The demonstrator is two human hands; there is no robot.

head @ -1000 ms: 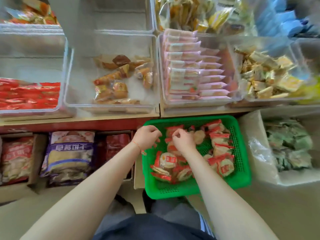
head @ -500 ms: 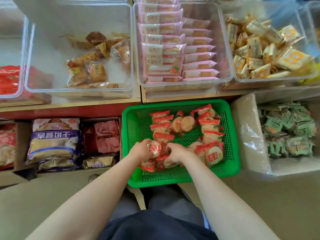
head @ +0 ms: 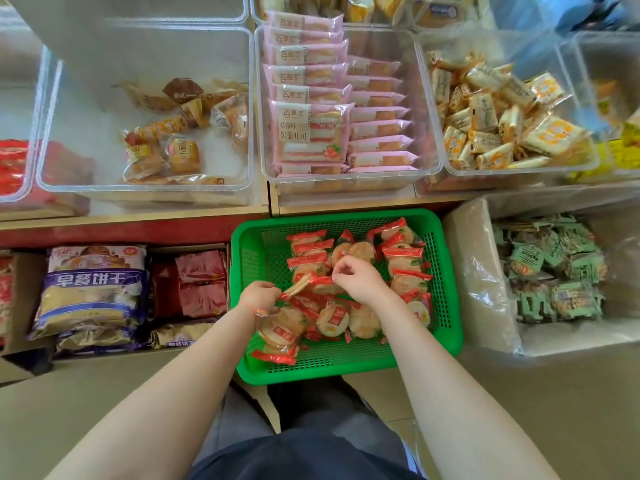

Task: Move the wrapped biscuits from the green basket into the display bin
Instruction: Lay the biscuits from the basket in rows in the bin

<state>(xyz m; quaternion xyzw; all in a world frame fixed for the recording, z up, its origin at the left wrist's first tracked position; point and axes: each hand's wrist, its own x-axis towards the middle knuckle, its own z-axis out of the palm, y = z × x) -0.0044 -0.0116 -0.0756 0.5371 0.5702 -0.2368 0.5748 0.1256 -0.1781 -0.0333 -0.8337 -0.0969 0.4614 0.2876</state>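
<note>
A green basket (head: 450, 306) stands on the floor below the shelf, holding several round biscuits in clear wrappers with red ends (head: 403, 263). My left hand (head: 259, 299) pinches one red end of a wrapped biscuit (head: 300, 285) raised a little over the pile. The other end of that wrapper is pinched by my right hand (head: 358, 280). Above on the shelf sits a clear display bin (head: 69, 183) holding only a few wrapped pastries.
Further clear bins hold pink sandwich-cake packs (head: 311, 109), yellow snack packs (head: 502, 119) and red packs (head: 12, 164). Right of the basket is a box of green packets (head: 554, 271). Left of it lie a purple biscuit bag (head: 91, 289) and dark red packs (head: 201, 282).
Both hands rose from the near end of the pile toward the basket's middle, and now hold a single wrapped biscuit stretched between them.
</note>
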